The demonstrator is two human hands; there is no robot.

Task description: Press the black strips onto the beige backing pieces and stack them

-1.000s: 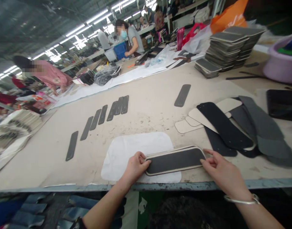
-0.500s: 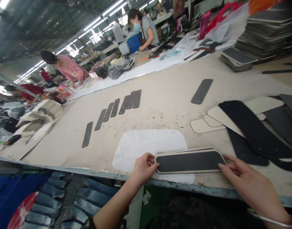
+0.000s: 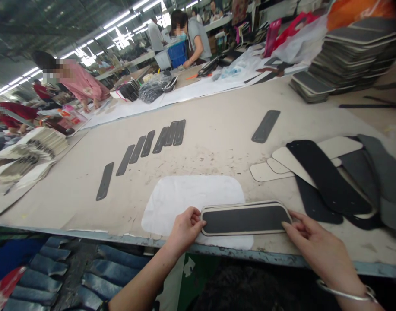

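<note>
A small stack of long rounded panels (image 3: 245,219), dark in the middle with a pale rim, lies near the table's front edge. My left hand (image 3: 188,225) pinches its left end between thumb and fingers. At the right end, my right hand (image 3: 309,231) grips the same stack, thumb on top. Beneath and behind it is a white rounded sheet (image 3: 185,194). Farther back lie several small dark strips (image 3: 125,160), and one more dark strip (image 3: 266,126) stands apart to the right.
Overlapping black panels (image 3: 327,177) and cream panels (image 3: 259,172) lie at the right. A tall stack of panels (image 3: 350,56) stands behind them. Layered pale pieces (image 3: 32,151) sit at the far left. People work at tables beyond. Blue pieces (image 3: 39,280) are below the table's edge (image 3: 120,239).
The view has shifted, so the table and both hands appear farther left. Both hands keep their hold on the stack, which looks unmoved on the white sheet.
</note>
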